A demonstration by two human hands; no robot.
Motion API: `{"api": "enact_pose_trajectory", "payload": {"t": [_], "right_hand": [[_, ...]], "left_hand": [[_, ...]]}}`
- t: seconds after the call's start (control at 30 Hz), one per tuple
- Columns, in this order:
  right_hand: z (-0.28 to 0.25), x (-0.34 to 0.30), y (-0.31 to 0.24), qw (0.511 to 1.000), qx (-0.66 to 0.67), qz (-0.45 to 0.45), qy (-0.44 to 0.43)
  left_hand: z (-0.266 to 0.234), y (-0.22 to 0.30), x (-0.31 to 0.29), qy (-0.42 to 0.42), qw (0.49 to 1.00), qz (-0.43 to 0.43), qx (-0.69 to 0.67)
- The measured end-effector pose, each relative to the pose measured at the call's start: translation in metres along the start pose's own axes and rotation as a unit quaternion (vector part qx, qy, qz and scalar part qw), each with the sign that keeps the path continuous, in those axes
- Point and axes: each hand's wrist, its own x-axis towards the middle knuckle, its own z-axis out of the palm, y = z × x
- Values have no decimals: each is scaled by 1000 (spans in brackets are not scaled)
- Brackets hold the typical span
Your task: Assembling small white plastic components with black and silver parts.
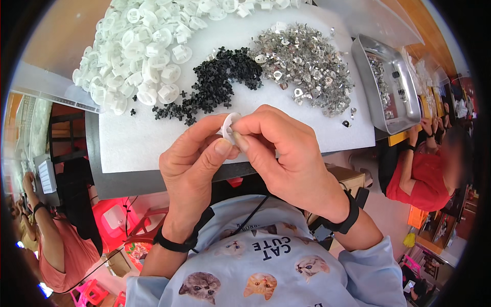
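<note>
Both hands meet over the near edge of the white foam sheet (138, 148). Between the thumb and fingers of my left hand (192, 151) is a round white plastic piece (231, 126), tilted on its edge. My right hand (284, 140) pinches at the same piece from the other side; whether a small part sits in its fingertips is hidden. Just beyond lies a heap of small black cross-shaped parts (215, 82). A pile of small shiny metal clips (307, 61) is at the far right, and many white plastic pieces (138, 56) are heaped at the far left.
A metal tray (365, 87) holding small parts stands at the right of the sheet. The dark table edge (133, 183) runs in front of me. A person in red (424, 176) sits at the right, another in pink (69, 245) at the left.
</note>
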Motion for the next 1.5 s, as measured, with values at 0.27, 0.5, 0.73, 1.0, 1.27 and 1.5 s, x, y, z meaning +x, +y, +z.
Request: {"api": "enact_pose_trajectory", "payload": {"t": [0.27,0.5,0.73,1.0,1.27,1.5], "right_hand": [[-1,2,2,1000,-3,-20,3],[6,2,2,999,20,23,22],[2,1,4,999,49,-9,12],[3,0,5,999,51,18,7],[-1,6,6,999,8,11,-36],[-2,4,-2,998,4,45,-40]], "left_hand": [[5,1,0,16,1000,5,5],[7,-2,-2,32,998,33,51],[6,-2,-3,34,998,30,49],[8,-2,-5,31,997,34,70],[7,-3,-3,37,989,51,133],[8,-2,-3,13,994,36,104]]}}
